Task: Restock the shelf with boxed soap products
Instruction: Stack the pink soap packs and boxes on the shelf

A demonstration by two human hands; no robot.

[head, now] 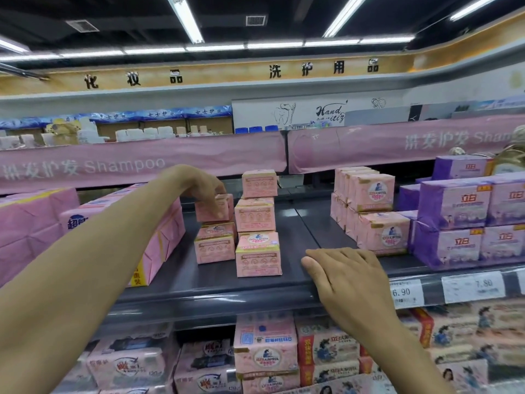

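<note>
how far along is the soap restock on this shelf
Done: a three-high stack of pink boxes and a shorter stack stand on the shelf. In hand: the left hand grips another box atop the shorter stack; the right hand rests flat on the shelf edge. Left: a wide bare gap lies between them and the pink packs to the right.

Pink banner (199,157): "Shampoo"; price tag (404,292) "6.90", next tag (473,285) "7.80"; purple packs (454,206) "立白".

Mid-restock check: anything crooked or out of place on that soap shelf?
The pink box gripped by the left hand sits tilted on its short stack, not squared. The taller stack beside it is slightly staggered. The right hand rests flat on the shelf edge. No damage visible.
</note>
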